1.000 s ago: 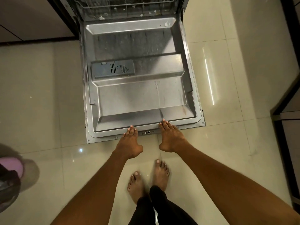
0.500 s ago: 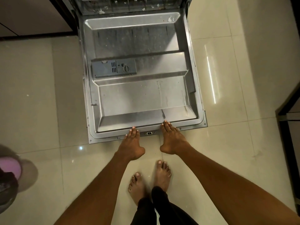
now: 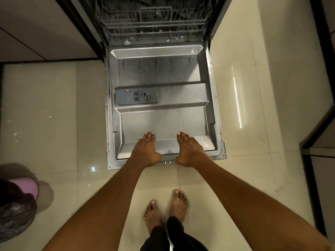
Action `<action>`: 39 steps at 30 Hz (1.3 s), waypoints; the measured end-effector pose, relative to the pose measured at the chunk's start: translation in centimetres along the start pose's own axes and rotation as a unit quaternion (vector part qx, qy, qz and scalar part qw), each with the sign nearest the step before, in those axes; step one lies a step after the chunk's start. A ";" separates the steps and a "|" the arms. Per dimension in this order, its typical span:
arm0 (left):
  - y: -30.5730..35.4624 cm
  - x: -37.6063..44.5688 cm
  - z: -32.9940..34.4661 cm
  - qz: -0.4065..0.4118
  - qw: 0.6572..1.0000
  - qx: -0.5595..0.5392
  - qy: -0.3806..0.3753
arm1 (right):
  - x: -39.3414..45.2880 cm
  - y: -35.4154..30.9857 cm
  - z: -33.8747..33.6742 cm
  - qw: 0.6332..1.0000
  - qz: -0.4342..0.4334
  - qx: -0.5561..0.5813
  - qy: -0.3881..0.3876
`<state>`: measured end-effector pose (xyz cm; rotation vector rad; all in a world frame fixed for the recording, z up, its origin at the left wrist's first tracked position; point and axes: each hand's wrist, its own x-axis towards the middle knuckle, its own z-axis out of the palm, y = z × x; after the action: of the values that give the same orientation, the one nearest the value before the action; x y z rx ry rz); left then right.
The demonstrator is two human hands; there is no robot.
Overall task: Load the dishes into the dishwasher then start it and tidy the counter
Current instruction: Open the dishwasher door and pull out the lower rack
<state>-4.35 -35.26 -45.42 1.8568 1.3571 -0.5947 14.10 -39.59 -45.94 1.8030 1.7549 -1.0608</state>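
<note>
Resting flat with straight fingers on the lowered stainless-steel dishwasher door point(image 3: 163, 122), the left hand point(image 3: 146, 148) and right hand point(image 3: 189, 149) hold nothing; leaning weight there could strain its hinges.

Both hands point(image 3: 146, 149) point(image 3: 189, 150) rest flat on dishwasher door point(image 3: 163, 120).

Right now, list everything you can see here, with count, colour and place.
door: one, steel, folded down flat over the floor
dispenser: one, grey, left side of door
rack: one, grey wire, inside the machine, top
floor: cream tiles
bundle: one, dark with pink, lower left, unclear what
left hand: flat on door's near edge
right hand: flat on door's near edge
feet: two, bare, on floor
</note>
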 end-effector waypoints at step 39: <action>4.2 28.3 -37.8 0.025 0.993 0.060 0.099 | 28.6 -0.5 -39.5 0.988 0.013 -0.011 0.155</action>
<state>6.75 10.71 -41.70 2.0868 1.4231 -0.4850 20.61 8.64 -42.50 2.0598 1.9006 -0.7773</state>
